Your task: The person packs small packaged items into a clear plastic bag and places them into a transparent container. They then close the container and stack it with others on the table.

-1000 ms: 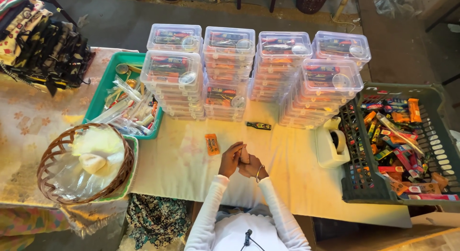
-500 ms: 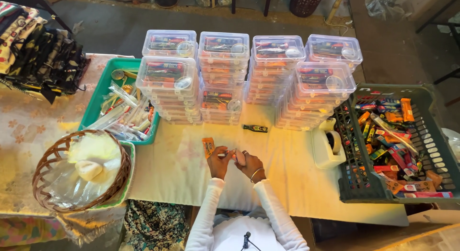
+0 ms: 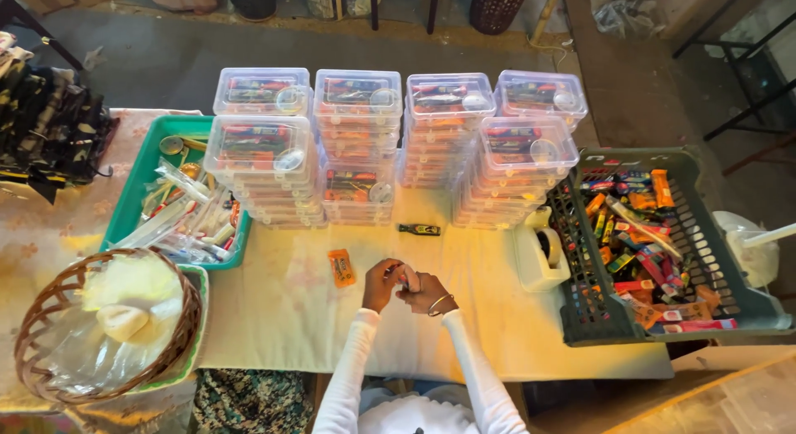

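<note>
- Hands meet at the near edge of the counter (image 3: 497, 334), at about 6 o'clock in the head view — the left hand (image 3: 381, 282) and the right hand (image 3: 427, 293) pressed close together around a small pale item (image 3: 408, 276).
- Fingers of both hands are curled in on that small item; it is mostly hidden, so its kind cannot be told, only that a pale, narrow end shows between the two hands.
- Judged by its size, it looks light and easy to pinch — a fingertip hold at each end seems to suit it, and it may slip if gripped loosely.
- An orange sachet (image 3: 341, 267) lies flat on the counter just beside the left hand, at about 10 o'clock from it; it looks thin and soft, best lifted by an edge.
- A small dark tube (image 3: 419, 229) lies at 12 o'clock from the hands, apart from them.
- Stacks of clear lidded boxes (image 3: 356, 144) stand beyond; a grey crate (image 3: 580, 318) of coloured packets sits at 3 o'clock, a green tray (image 3: 133, 193) and a wicker basket (image 3: 50, 305) at 9 o'clock.
</note>
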